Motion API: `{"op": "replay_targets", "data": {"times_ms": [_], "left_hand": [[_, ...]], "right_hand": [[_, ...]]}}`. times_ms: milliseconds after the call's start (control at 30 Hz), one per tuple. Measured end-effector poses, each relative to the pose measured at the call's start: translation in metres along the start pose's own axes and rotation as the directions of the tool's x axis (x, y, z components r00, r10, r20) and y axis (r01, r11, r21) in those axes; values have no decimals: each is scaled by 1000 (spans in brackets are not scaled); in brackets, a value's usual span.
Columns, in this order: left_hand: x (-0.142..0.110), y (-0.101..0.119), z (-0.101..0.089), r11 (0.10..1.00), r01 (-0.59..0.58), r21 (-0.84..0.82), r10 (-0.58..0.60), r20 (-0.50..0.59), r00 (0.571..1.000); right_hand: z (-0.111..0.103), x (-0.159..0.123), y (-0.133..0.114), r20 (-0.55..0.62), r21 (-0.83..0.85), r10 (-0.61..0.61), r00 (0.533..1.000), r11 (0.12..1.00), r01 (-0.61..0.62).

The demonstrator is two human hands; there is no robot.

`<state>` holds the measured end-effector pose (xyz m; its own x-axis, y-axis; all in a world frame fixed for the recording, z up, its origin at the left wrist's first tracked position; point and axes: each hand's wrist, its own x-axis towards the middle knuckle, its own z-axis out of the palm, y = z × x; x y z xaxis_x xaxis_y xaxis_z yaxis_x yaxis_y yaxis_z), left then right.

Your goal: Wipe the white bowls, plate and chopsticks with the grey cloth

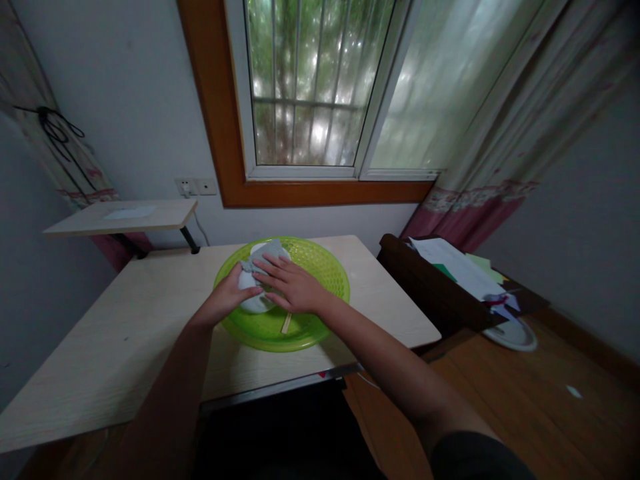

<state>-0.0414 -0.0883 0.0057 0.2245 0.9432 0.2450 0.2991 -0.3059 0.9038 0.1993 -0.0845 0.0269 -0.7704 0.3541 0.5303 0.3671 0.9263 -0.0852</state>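
In a round green plastic basket [325, 327] lies or is held a round white dish [257, 304], partly covered by a grey cloth [273, 250] and my fingers. My left hand [231, 293] grips the dish's left side, its thumb lying across the white surface; its other fingers are partly hidden. Over the cloth, my right hand [295, 287] presses with long, nearly straight fingers against the dish, thumb apart below. A pair of light wooden sticks [287, 324], perhaps chopsticks, rests in the basket under my right hand.
The basket stands on a pale wooden table [165, 313]. A small raised shelf [125, 217] sits at its back left. On the right, a dark cabinet [415, 273] bears papers [450, 263]. A window [320, 87] and curtains are behind.
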Motion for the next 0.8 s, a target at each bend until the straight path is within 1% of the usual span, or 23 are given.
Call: {"op": "replay_targets", "data": {"times_ms": [100,167,233,300,333,433,500,567,667,733,800], "left_hand": [[1,5,2,998,-53,-13,53,5,999],[1,5,3,998,-66,-6,66,14,998],[2,2,2,999,-45,9,45,22,999],[2,-5,-1,1000,-3,31,3,23,1000],[2,-8,-2,999,6,47,-6,4,1000],[3,-18,-4,1000,-5,23,6,-32,999],[2,-21,-5,1000,-16,16,17,-52,998],[2,-21,-5,1000,-19,15,20,-66,998],[2,-20,-5,1000,-12,-5,12,-63,998],[2,-19,-4,1000,-8,-13,7,-54,998],[2,-18,-4,1000,-6,-7,5,-44,999]], "right_hand": [[0,2,-5,51,-69,-71,996,995,75],[2,2,-4,54,-100,-79,995,991,85],[4,1,1,24,-107,-43,999,993,45],[7,-1,8,-36,-78,28,999,996,-30],[9,-2,11,-71,-53,73,995,996,-76],[14,-7,23,-155,43,226,962,974,-222],[18,-10,30,-174,99,325,930,945,-312],[20,-12,34,-178,141,389,904,919,-367],[22,-13,35,-193,156,413,890,909,-387],[22,-13,34,-196,126,390,900,920,-372],[19,-12,30,-195,77,338,921,941,-329]]}}
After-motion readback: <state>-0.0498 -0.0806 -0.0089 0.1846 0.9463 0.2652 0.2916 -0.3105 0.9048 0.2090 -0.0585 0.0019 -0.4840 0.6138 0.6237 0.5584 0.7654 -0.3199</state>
